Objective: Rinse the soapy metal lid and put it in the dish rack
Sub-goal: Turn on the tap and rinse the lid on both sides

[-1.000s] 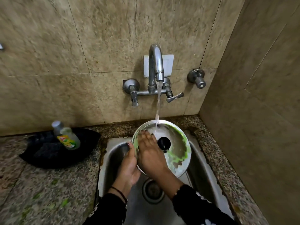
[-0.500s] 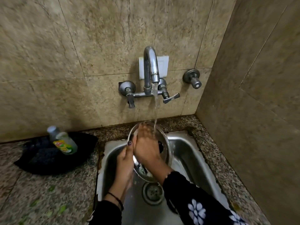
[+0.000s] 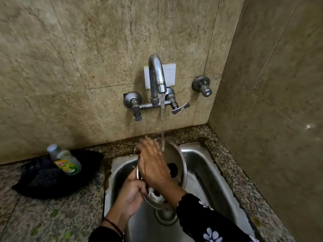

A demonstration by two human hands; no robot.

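A round metal lid [image 3: 177, 157] with a black knob [image 3: 173, 169] is held tilted on edge over the steel sink [image 3: 206, 173], under the running stream from the wall tap [image 3: 157, 75]. My left hand [image 3: 131, 194] grips the lid's lower left rim from behind. My right hand [image 3: 153, 165] lies flat across the lid's face, fingers spread upward, with water falling on its fingertips. Most of the lid is hidden behind my right hand. No green soap shows on the visible part. No dish rack is in view.
A bottle of dish liquid [image 3: 64, 159] leans on a black cloth [image 3: 52, 179] on the granite counter [image 3: 35, 215] left of the sink. Tiled walls close in behind and at the right. The sink drain [image 3: 166, 215] sits below the lid.
The lid has turned from facing me, with green soap showing, to a steeper edge-on tilt. My right hand has slid up over its face into the stream; the soap is no longer visible.
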